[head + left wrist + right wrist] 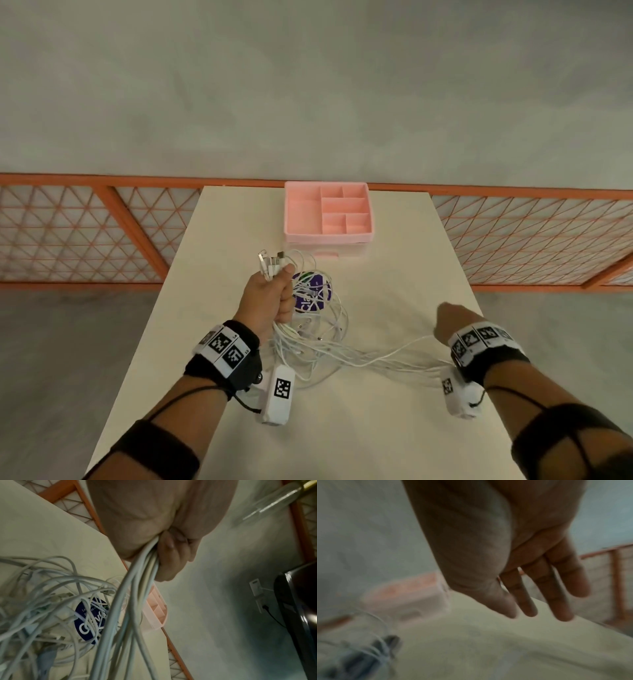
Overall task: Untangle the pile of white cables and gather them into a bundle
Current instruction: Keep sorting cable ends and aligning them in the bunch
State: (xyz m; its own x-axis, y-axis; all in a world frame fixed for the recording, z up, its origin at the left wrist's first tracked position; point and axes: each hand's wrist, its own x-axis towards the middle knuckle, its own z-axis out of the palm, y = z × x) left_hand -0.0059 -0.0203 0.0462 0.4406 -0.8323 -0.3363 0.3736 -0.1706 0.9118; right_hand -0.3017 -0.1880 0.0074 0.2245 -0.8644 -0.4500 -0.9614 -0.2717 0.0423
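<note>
A tangle of white cables (318,346) lies in the middle of the cream table (394,274), partly over a round purple label (313,291). My left hand (274,298) grips a bunch of the cables in a fist, and their metal plug ends (270,265) stick up above it. In the left wrist view the gripped cables (137,581) hang down from the left hand (171,555) to the pile (42,601). Several strands (394,359) stretch right under my right wrist. My right hand (452,318) hovers over the table, and the right wrist view shows the right hand (539,588) with straight fingers and nothing in it.
A pink compartment tray (328,236) stands on a pale drawer box at the table's far end, just behind the cables. An orange mesh fence (102,233) runs behind and beside the table. The table's right edge is close to my right hand.
</note>
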